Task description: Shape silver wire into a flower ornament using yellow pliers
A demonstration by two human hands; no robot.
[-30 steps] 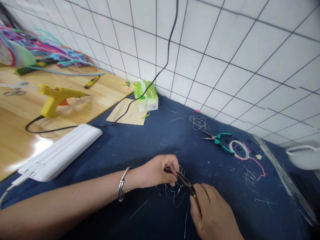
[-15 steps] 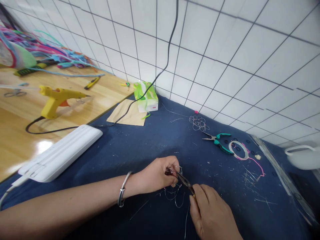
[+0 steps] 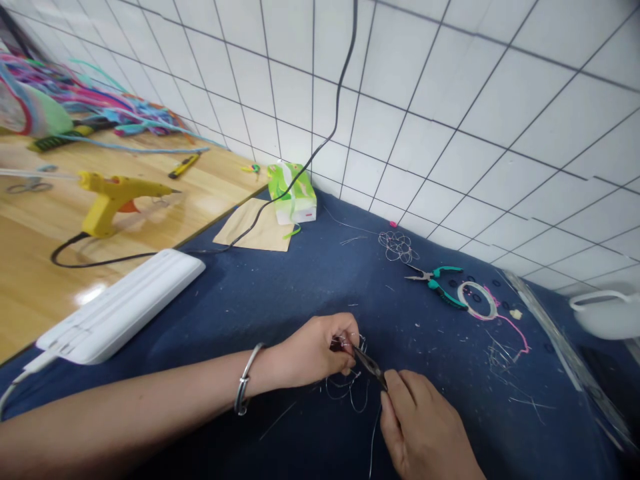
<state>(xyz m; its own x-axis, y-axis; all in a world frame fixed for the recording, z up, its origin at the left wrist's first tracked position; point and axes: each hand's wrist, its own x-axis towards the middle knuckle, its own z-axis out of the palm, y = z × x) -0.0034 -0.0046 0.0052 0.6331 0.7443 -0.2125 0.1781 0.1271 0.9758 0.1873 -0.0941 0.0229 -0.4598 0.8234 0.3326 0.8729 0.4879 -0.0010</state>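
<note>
My left hand [image 3: 317, 350], with a silver bangle [image 3: 243, 387] on its wrist, pinches a piece of thin looped wire [image 3: 359, 397] above the dark blue cloth. Wire loops hang below the fingers and stick out past the fingertips. My right hand [image 3: 425, 420] is closed around a pair of needle-nose pliers [image 3: 370, 365]; its handles are mostly hidden in the palm. The plier tips reach the wire beside my left thumb and index finger. Exactly what the jaws grip is too small to tell.
Teal-handled pliers [image 3: 435, 283], a flower-shaped wire piece [image 3: 397, 247], a ring-shaped coil [image 3: 477, 300] and wire scraps [image 3: 503, 353] lie ahead and right. At left are a white power bank [image 3: 125, 303] and yellow glue gun [image 3: 107, 200]. A tissue pack [image 3: 295, 207] stands by the tiled wall.
Hardly anything differs. My right hand and the pliers have shifted very slightly, and the wire loops hanging under my left hand have moved a little.
</note>
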